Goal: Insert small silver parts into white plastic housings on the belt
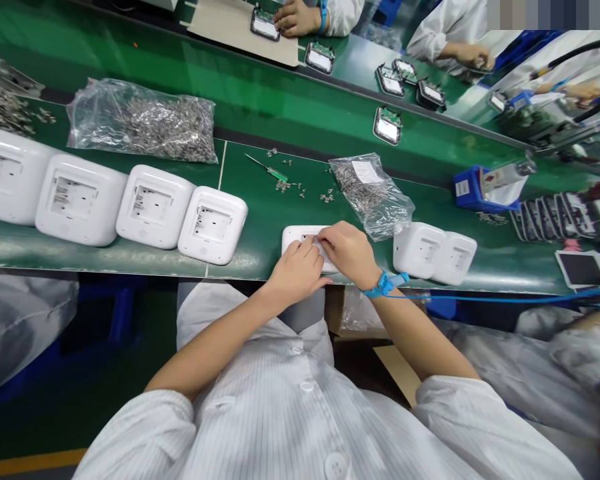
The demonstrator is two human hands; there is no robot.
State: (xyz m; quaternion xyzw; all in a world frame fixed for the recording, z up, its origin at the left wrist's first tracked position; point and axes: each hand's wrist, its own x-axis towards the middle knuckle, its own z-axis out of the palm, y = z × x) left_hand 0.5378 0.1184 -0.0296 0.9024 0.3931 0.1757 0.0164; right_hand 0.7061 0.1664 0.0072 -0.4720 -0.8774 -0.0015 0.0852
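A white plastic housing (293, 235) lies on the green bench in front of me, mostly covered by my hands. My left hand (300, 270) rests on its left part, with the fingertips at the recess in its middle. From the right, my right hand (349, 252) reaches over the housing, thumb and index finger pinched at the recess; whatever is between them is too small to make out. A blue strap (384, 285) circles my right wrist. Small metal pieces (327, 196) and a green-handled screwdriver (277, 174) lie beyond the housing.
White housings stand in a row at left (213, 225) and in a pair at right (420, 250). Bags of metal pieces lie at back left (165, 127) and right of centre (363, 190). A blue bin (473, 190) is further right. Other people's hands work across the bench.
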